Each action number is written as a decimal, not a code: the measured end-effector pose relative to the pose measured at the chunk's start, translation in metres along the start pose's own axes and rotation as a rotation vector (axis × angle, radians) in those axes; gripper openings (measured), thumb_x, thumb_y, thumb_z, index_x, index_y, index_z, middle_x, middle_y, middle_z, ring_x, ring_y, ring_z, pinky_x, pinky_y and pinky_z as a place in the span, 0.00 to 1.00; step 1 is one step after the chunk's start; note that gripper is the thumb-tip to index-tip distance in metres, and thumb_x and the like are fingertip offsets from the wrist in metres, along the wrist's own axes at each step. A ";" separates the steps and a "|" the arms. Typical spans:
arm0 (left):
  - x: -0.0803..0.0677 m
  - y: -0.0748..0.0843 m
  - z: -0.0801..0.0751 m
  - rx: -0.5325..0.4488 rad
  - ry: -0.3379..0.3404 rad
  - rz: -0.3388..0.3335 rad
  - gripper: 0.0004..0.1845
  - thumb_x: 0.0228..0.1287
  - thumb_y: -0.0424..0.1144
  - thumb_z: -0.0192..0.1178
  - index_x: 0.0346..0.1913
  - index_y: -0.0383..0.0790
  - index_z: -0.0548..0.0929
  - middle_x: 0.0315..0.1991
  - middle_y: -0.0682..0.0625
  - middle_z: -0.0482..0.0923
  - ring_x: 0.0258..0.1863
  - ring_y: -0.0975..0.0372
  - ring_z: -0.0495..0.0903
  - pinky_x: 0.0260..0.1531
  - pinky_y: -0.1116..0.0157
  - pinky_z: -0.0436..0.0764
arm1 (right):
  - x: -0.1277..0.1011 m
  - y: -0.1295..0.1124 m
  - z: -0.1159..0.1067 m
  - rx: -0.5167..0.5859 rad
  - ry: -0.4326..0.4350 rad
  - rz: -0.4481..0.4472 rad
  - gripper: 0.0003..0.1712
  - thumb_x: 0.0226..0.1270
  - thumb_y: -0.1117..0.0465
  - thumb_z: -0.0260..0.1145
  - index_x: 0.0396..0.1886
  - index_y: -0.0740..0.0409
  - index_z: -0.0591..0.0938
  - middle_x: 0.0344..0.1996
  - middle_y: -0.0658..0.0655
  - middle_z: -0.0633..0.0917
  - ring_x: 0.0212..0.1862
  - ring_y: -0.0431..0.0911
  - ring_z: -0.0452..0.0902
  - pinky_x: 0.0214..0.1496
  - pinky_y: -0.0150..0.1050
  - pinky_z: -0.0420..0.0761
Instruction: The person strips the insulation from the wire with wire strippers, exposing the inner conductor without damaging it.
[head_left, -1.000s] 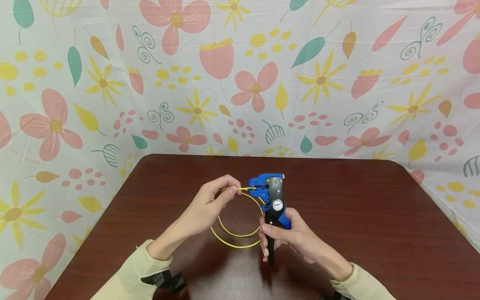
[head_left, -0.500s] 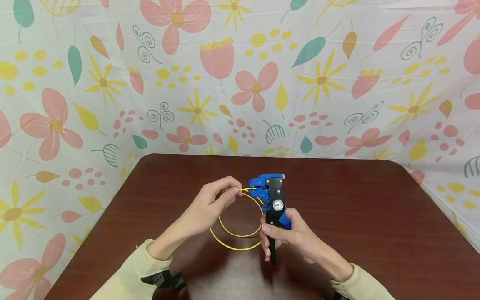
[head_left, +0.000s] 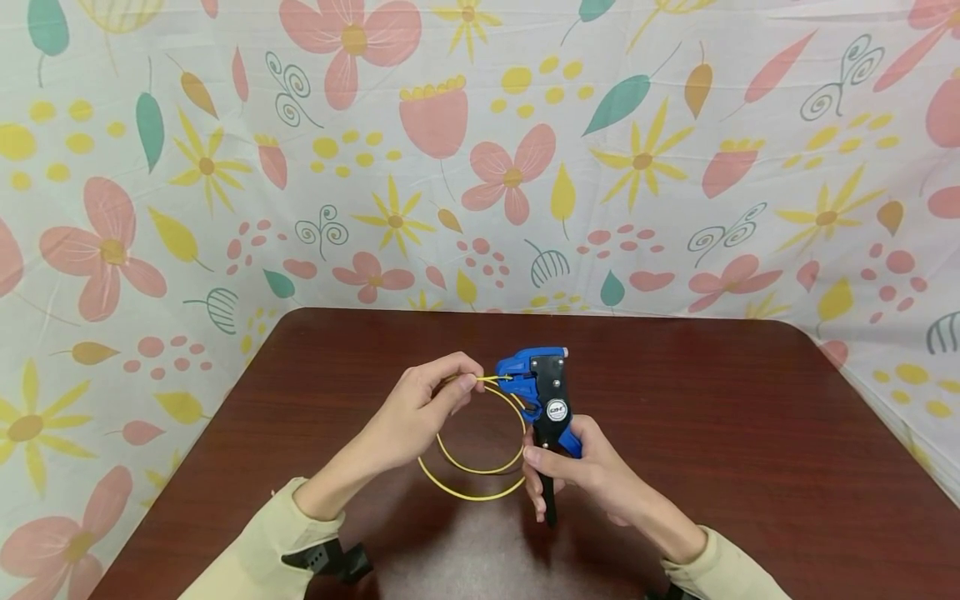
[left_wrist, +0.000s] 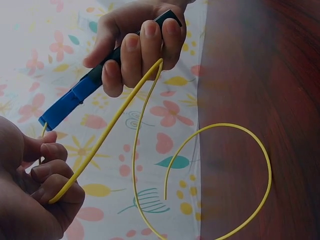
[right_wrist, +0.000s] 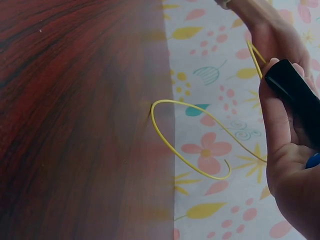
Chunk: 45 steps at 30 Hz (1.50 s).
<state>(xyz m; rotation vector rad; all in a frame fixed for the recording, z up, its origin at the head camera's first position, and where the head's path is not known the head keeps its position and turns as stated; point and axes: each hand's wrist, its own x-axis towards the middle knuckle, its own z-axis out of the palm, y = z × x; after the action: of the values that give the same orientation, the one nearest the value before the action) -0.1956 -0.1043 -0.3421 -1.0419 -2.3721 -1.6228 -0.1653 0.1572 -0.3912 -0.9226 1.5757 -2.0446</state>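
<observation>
A blue and black wire stripper stands upright over the brown table. My right hand grips its handles, fingers curled round them. A thin yellow wire curls in a loop between my hands. My left hand pinches the wire near its end, just left of the stripper's blue head, and the wire's tip sits in the stripper's mouth. The right wrist view shows the loop hanging above the table, beside my right hand.
A floral cloth hangs as a backdrop behind and around the table. The table's rounded far edge lies just beyond the stripper. Cream sleeves cover both forearms.
The stripper's handles have spread slightly in my right hand and its lower handle tip sits a bit lower. The wire loop shifted a little left. My left hand stayed put.
</observation>
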 end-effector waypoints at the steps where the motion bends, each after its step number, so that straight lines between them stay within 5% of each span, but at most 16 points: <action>1: 0.000 0.001 0.000 0.002 0.000 -0.001 0.09 0.83 0.34 0.53 0.45 0.43 0.84 0.23 0.52 0.69 0.20 0.59 0.67 0.25 0.65 0.71 | 0.000 0.000 0.000 -0.003 0.001 -0.001 0.12 0.83 0.70 0.51 0.49 0.81 0.67 0.26 0.70 0.79 0.25 0.49 0.82 0.27 0.57 0.86; 24: 0.001 0.004 0.001 -0.004 0.007 -0.013 0.09 0.84 0.36 0.53 0.45 0.44 0.84 0.22 0.53 0.68 0.19 0.59 0.66 0.23 0.65 0.69 | 0.001 0.002 0.003 -0.030 0.043 -0.016 0.10 0.82 0.71 0.52 0.43 0.78 0.71 0.21 0.74 0.73 0.21 0.50 0.80 0.22 0.56 0.84; 34: 0.001 0.004 0.002 -0.005 0.015 -0.023 0.09 0.84 0.36 0.53 0.45 0.43 0.84 0.22 0.53 0.68 0.19 0.60 0.66 0.24 0.65 0.69 | 0.001 0.004 0.005 -0.002 0.083 0.009 0.09 0.83 0.69 0.53 0.43 0.74 0.72 0.20 0.68 0.74 0.19 0.51 0.77 0.20 0.54 0.83; 45: 0.001 0.003 0.002 0.002 0.016 -0.023 0.09 0.84 0.36 0.53 0.45 0.43 0.84 0.22 0.53 0.68 0.18 0.60 0.66 0.23 0.65 0.69 | 0.001 0.005 0.006 0.005 0.093 0.000 0.10 0.83 0.68 0.51 0.44 0.76 0.71 0.18 0.75 0.68 0.15 0.59 0.71 0.16 0.55 0.80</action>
<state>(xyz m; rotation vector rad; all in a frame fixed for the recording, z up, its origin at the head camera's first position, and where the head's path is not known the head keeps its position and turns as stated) -0.1945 -0.1011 -0.3405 -1.0004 -2.3844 -1.6292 -0.1620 0.1512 -0.3954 -0.8366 1.6168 -2.1180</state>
